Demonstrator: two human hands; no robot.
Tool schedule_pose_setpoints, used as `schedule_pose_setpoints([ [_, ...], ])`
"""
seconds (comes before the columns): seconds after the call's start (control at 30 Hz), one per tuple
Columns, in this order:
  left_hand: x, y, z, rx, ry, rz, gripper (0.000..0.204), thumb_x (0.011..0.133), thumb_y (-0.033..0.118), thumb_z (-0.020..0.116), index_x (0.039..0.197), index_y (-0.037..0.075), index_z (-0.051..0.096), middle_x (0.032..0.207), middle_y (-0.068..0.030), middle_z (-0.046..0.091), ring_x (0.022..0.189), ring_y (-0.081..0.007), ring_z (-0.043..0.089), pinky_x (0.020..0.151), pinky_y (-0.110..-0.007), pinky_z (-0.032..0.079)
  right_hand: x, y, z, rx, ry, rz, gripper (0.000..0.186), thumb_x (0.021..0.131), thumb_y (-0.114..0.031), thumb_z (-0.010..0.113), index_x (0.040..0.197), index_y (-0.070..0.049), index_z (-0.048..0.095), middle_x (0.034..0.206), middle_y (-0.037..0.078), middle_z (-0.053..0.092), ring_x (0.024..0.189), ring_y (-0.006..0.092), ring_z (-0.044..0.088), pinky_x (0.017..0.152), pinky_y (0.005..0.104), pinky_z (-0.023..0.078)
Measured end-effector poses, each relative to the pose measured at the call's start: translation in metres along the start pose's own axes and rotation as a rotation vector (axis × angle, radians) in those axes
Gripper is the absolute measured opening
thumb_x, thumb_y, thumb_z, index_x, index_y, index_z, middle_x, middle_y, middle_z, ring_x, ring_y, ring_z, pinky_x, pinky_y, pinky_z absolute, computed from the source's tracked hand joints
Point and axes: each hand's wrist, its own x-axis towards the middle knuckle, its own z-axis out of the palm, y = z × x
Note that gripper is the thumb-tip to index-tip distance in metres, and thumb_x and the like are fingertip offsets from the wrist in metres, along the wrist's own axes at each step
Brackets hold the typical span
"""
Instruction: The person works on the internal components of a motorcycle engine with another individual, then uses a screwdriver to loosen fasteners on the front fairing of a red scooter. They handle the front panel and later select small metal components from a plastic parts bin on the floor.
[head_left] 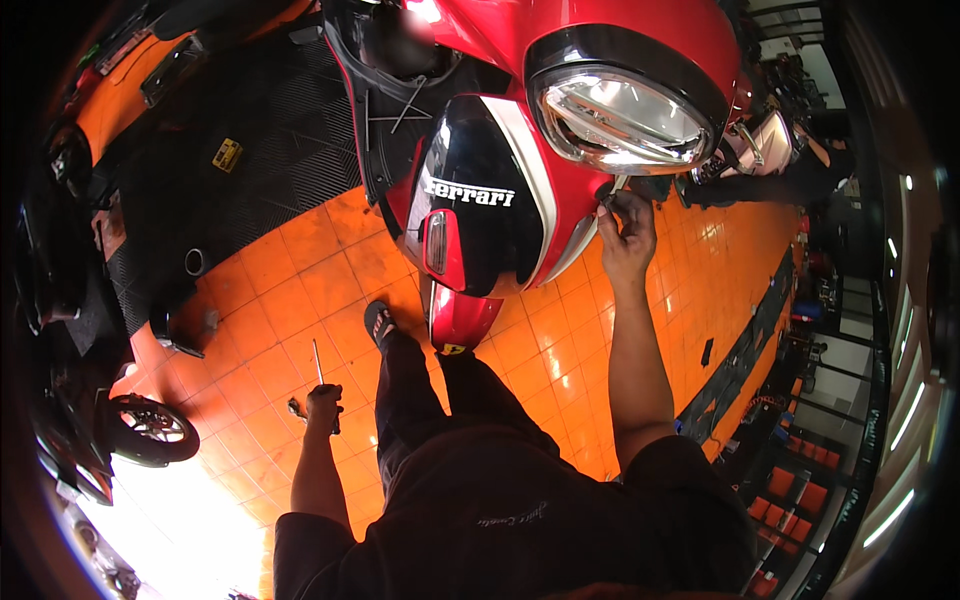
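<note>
One screwdriver (316, 362) sits over the orange tiled floor (280, 290), near left of the red scooter (500, 160), the left hand (323, 402) wrapped around its handle. From my end its long axis runs near to far, with the tip pointing far. I have the right hand (632, 235) at the scooter's right side, near the headlight (625, 115), fingers bunched; I cannot tell what they pinch. The scooter's front faces near. Far left, a small yellow box (227, 155) lies on a black mat (270, 110), contents hidden from me.
</note>
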Motion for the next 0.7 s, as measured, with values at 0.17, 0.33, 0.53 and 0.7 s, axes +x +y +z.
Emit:
schedule_pose_setpoints([
  [0.17,0.008,-0.007,0.003,0.026,-0.055,0.013,0.025,0.087,0.020,0.069,0.102,0.001,0.068,0.086,-0.0088,0.066,0.062,-0.0200,0.062,0.058,-0.035,0.052,0.004,-0.006,0.006,0.028,0.066,-0.011,0.026,0.084,0.001,0.069,0.108,0.001,0.057,0.105,0.010,0.056,0.094,0.0188,0.061,0.082,0.0315,0.053],
  [0.33,0.004,0.007,0.014,0.067,-0.066,-0.002,0.026,0.087,0.021,0.069,0.104,0.000,0.067,0.088,-0.0101,0.066,0.060,-0.0203,0.062,0.056,-0.034,0.051,0.006,-0.007,0.005,-0.089,0.071,-0.046,0.027,0.084,0.000,0.069,0.109,0.000,0.058,0.106,0.010,0.055,0.093,0.0183,0.061,0.080,0.0313,0.052],
  [0.53,0.017,0.007,0.018,0.093,-0.070,0.027,0.025,0.085,0.019,0.069,0.102,0.001,0.068,0.083,-0.0082,0.066,0.065,-0.0209,0.064,0.060,-0.034,0.053,0.007,-0.007,0.004,-0.124,0.065,-0.087,0.030,0.084,-0.001,0.070,0.111,-0.001,0.058,0.106,0.010,0.056,0.089,0.0189,0.062,0.078,0.0311,0.052],
  [0.7,0.025,0.017,0.021,0.080,-0.080,0.030,0.024,0.086,0.019,0.069,0.102,0.001,0.068,0.083,-0.0084,0.066,0.065,-0.0211,0.064,0.060,-0.034,0.052,0.011,-0.017,0.005,-0.272,0.050,-0.149,0.030,0.084,-0.003,0.071,0.111,-0.002,0.059,0.098,0.010,0.060,0.084,0.0194,0.062,0.074,0.0302,0.051],
])
